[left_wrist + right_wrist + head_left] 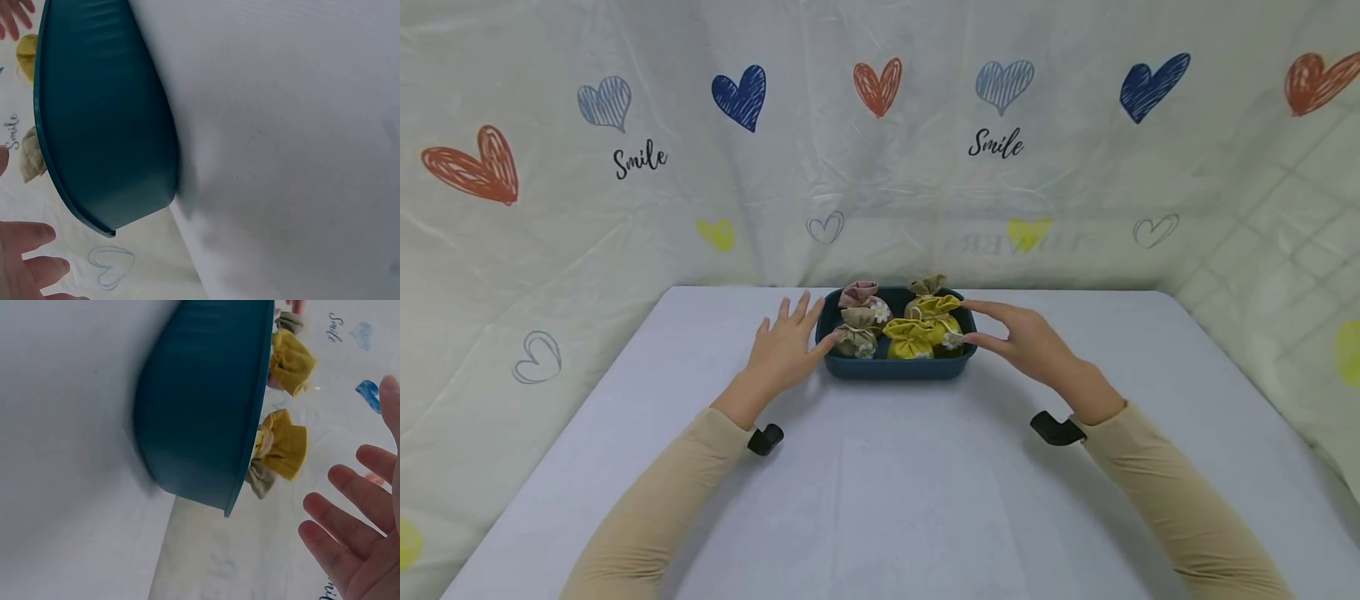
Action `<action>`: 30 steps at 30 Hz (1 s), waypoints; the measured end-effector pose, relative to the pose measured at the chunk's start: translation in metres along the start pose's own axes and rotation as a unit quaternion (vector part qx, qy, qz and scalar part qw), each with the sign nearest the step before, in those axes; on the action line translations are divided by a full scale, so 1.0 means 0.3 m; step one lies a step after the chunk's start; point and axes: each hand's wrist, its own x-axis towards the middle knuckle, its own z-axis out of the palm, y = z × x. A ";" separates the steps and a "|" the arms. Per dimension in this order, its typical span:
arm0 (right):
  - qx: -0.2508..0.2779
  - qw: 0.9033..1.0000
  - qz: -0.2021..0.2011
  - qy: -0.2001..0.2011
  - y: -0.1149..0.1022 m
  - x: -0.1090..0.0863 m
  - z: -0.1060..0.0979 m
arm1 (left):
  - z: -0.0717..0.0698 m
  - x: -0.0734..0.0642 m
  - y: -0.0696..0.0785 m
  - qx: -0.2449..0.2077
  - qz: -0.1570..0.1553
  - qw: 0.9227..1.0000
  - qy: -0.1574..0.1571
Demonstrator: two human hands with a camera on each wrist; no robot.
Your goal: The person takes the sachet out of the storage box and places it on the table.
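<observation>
Tub [895, 369], one, dark blue-green, oblong with rounded corners: at the far edge of the table [925, 500], about the middle, its long axis running left to right.

Contents: drawstring pouches, at least five. Pink pouch [859, 293], far left; grey-brown pouch [856, 335], near left; front yellow pouch [910, 340], near, right of middle; second yellow pouch [942, 315], just beyond it to the right; olive pouch [927, 286], far right. White flower trims on several.

Left hand [784, 350]: at the tub's left end, fingers spread and extended, grasping nothing. Right hand [1037, 346]: at the right end, fingers extended toward the rim, likewise released. In the wrist views, gaps show between fingers and tub wall.

Key relation: the tub lies between the hands, inward of both sets of fingers, one short end facing each; neither hand is clearly nearer.

Writing: "Smile", twice, in black script on the heart-printed sheet [880, 175] behind, left and right. Faint reversed lettering low at right, not surely legible. No brand or label visible on the tub.
</observation>
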 end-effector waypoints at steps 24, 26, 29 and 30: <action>0.161 0.978 0.121 -0.050 -0.045 0.077 0.079 | 0.052 0.011 0.014 0.012 0.001 1.000 -0.024; 0.167 0.976 0.127 -0.059 -0.041 0.086 0.085 | 0.050 0.012 0.015 0.010 0.002 1.000 -0.024; 0.169 0.975 0.128 -0.066 -0.040 0.098 0.099 | 0.048 0.013 0.016 0.010 0.004 1.000 -0.027; 0.170 0.975 0.127 -0.067 -0.041 0.101 0.103 | 0.048 0.013 0.016 0.009 0.004 1.000 -0.028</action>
